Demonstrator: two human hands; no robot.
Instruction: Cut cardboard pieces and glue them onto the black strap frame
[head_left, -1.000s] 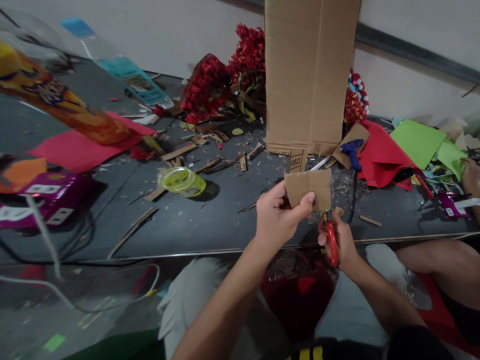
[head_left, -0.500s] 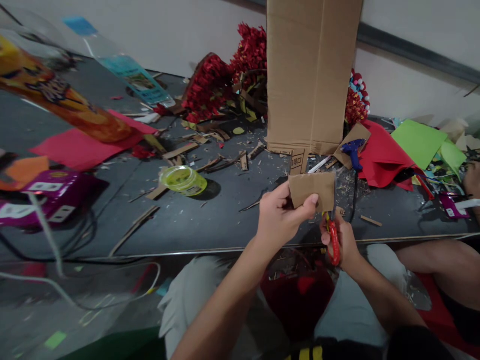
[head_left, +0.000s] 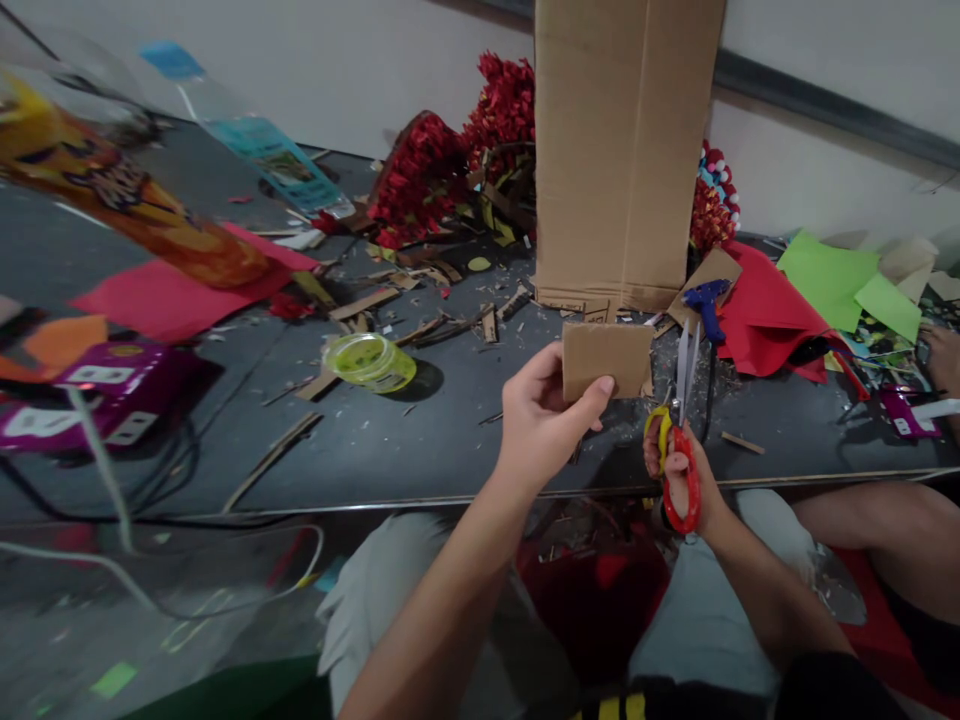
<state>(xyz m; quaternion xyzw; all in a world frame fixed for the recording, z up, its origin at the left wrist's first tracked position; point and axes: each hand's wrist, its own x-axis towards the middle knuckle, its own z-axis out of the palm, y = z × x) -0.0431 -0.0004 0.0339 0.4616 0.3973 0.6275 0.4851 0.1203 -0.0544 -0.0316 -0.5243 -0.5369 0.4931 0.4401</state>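
My left hand pinches a small rectangular piece of cardboard with the thumb on its near face; the other fingers are mostly behind it. To its right, my right hand grips scissors by their red and yellow handles. The blades point up and away from me, slightly parted and apart from the cardboard. Behind both hands a tall cardboard panel stands upright on the dark table.
A cup of yellow-green stuff, cardboard scraps and a tilted bottle lie to the left. A blue glue gun, red sheets and green sheets are on the right. Another person's hand shows at the right edge.
The scissors have come away from the cardboard's right edge, and their blades now show, pointing upward. My left hand has shifted slightly left and up with the cardboard.
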